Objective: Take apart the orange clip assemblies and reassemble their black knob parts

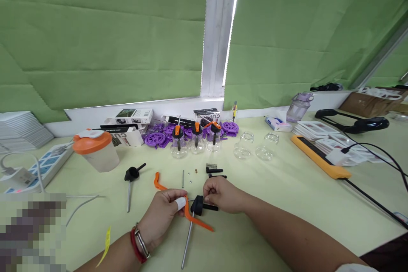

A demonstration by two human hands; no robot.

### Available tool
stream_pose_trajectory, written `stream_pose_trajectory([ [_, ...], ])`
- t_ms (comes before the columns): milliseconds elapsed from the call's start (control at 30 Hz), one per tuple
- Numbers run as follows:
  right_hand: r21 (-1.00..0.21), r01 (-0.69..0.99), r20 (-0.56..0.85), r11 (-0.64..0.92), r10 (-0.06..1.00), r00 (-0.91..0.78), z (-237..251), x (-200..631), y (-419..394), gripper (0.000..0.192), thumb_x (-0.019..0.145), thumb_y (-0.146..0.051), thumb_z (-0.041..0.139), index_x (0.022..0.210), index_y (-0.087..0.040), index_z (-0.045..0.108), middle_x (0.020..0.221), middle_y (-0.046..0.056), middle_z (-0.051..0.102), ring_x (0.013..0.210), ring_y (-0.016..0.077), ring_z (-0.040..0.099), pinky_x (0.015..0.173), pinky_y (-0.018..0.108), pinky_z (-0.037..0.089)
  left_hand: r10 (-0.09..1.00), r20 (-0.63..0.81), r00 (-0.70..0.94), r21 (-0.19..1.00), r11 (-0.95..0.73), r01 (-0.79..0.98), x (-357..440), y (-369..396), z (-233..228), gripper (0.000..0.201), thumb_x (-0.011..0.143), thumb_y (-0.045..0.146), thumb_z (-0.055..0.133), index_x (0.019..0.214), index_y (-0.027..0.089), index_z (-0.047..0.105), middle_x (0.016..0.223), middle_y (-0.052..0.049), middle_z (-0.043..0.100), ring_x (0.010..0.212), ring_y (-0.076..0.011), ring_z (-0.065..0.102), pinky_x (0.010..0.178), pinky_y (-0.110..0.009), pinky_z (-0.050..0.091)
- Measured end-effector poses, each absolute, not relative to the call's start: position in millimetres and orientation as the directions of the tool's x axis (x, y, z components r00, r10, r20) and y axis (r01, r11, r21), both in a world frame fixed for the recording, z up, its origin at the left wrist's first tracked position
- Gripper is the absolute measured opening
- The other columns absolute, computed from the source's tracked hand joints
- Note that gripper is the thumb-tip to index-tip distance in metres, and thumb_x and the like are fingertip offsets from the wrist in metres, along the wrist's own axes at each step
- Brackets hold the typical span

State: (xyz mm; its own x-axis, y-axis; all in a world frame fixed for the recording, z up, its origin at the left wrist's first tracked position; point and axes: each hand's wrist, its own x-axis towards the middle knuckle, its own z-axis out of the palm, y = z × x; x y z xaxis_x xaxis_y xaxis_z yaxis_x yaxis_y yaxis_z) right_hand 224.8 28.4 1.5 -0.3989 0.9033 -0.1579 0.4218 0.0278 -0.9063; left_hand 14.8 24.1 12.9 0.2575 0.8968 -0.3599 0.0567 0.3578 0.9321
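Observation:
My left hand [164, 210], its thumb wrapped in white, pinches a bent orange lever [199, 221] near the upper end. Right beside the lever is a black cap [197, 205] with a long metal tube [188, 242] and a black side arm. A thin metal piece shows between lever and cap. My right hand [219, 195] has its fingers closed at the cap's right edge; the fingertips are partly hidden. A second orange lever [158, 181] lies behind my left hand. Another black cap with a tube [131, 174] lies to the left.
Small screws, a metal pin [182, 178], a spring [211, 165] and black rods lie beyond my hands. Behind stand assembled glass jars [196, 146], bare glass jars [244, 146] and purple parts [155, 139]. An orange-lidded cup [98, 153] and power strips [318, 159] flank them.

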Motion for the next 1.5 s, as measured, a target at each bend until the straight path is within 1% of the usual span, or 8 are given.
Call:
stream_pose_trajectory([
  [200, -0.751, 0.621, -0.048, 0.224, 0.919, -0.39, 4, 223, 26, 0.006, 0.076, -0.019, 0.052, 0.075, -0.017, 0.057, 0.081, 0.002, 0.057, 0.064, 0.0105, 0.05, 0.054, 0.021, 0.038, 0.908, -0.335, 0.252, 0.931, 0.36, -0.059, 14, 27, 6, 0.034, 0.063, 0.024, 0.07, 0.094, 0.016, 0.06, 0.081, -0.003, 0.066, 0.072, -0.0133, 0.06, 0.072, -0.026, 0.047],
  [367, -0.746, 0.611, 0.071, 0.265, 0.944, -0.322, 7, 221, 26, 0.006, 0.077, -0.015, 0.05, 0.074, -0.017, 0.054, 0.082, 0.002, 0.056, 0.073, 0.012, 0.051, 0.063, 0.023, 0.039, 0.899, -0.326, 0.294, 0.924, 0.368, -0.102, 14, 26, 8, 0.022, 0.063, 0.022, 0.07, 0.078, 0.015, 0.057, 0.071, -0.002, 0.063, 0.067, -0.0132, 0.058, 0.068, -0.027, 0.047],
  [533, -0.929, 0.37, -0.182, -0.011, 0.885, -0.428, 7, 217, 22, 0.011, 0.079, -0.028, 0.054, 0.082, -0.017, 0.053, 0.067, -0.001, 0.054, 0.058, 0.0099, 0.052, 0.052, 0.022, 0.04, 0.921, -0.302, 0.246, 0.929, 0.342, -0.143, 14, 27, 10, 0.015, 0.066, 0.021, 0.064, 0.079, 0.015, 0.056, 0.07, -0.001, 0.062, 0.065, -0.0126, 0.056, 0.068, -0.026, 0.045],
  [700, -0.96, 0.135, -0.278, -0.244, 0.863, -0.422, 3, 210, 22, 0.035, 0.064, -0.023, 0.069, 0.09, -0.017, 0.048, 0.07, -0.003, 0.058, 0.058, 0.0128, 0.06, 0.052, 0.024, 0.046, 0.94, -0.266, 0.214, 0.945, 0.299, -0.136, 16, 28, 10, 0.016, 0.067, 0.022, 0.063, 0.081, 0.016, 0.058, 0.07, 0.0, 0.061, 0.066, -0.0121, 0.055, 0.067, -0.024, 0.044],
  [833, -0.957, 0.018, -0.272, -0.288, 0.88, -0.389, 3, 209, 23, 0.042, 0.056, -0.021, 0.074, 0.088, -0.016, 0.047, 0.066, -0.002, 0.062, 0.059, 0.0165, 0.063, 0.054, 0.028, 0.049, 0.945, -0.238, 0.224, 0.962, 0.261, -0.078, 16, 26, 12, 0.024, 0.069, 0.029, 0.064, 0.09, 0.016, 0.062, 0.084, -0.004, 0.066, 0.079, -0.0157, 0.058, 0.078, -0.028, 0.044],
  [1033, -0.943, 0.03, -0.327, -0.332, 0.903, -0.279, 8, 208, 22, 0.033, 0.052, -0.018, 0.075, 0.075, -0.014, 0.052, 0.056, 0.0, 0.063, 0.057, 0.015, 0.062, 0.06, 0.029, 0.048, 0.936, -0.249, 0.247, 0.964, 0.264, -0.029, 14, 25, 12, 0.034, 0.068, 0.032, 0.067, 0.099, 0.017, 0.066, 0.097, -0.006, 0.069, 0.095, -0.0201, 0.059, 0.09, -0.032, 0.041],
  [1400, -0.959, 0.02, -0.281, -0.284, 0.931, -0.234, 5, 212, 25, 0.029, 0.055, -0.018, 0.074, 0.08, -0.013, 0.06, 0.07, 0.001, 0.064, 0.067, 0.0123, 0.059, 0.067, 0.026, 0.045, 0.914, -0.284, 0.288, 0.946, 0.317, -0.074, 18, 24, 13, 0.031, 0.06, 0.024, 0.073, 0.089, 0.016, 0.066, 0.088, -0.006, 0.069, 0.085, -0.0187, 0.061, 0.083, -0.03, 0.046],
  [1500, -0.963, 0.078, -0.27, -0.259, 0.928, -0.256, 3, 214, 26, 0.024, 0.057, -0.018, 0.072, 0.078, -0.012, 0.061, 0.064, -0.001, 0.061, 0.062, 0.0109, 0.057, 0.063, 0.025, 0.044, 0.923, -0.274, 0.27, 0.954, 0.296, -0.041, 19, 25, 13, 0.027, 0.061, 0.025, 0.073, 0.084, 0.015, 0.065, 0.085, -0.006, 0.068, 0.08, -0.0179, 0.061, 0.077, -0.029, 0.047],
])
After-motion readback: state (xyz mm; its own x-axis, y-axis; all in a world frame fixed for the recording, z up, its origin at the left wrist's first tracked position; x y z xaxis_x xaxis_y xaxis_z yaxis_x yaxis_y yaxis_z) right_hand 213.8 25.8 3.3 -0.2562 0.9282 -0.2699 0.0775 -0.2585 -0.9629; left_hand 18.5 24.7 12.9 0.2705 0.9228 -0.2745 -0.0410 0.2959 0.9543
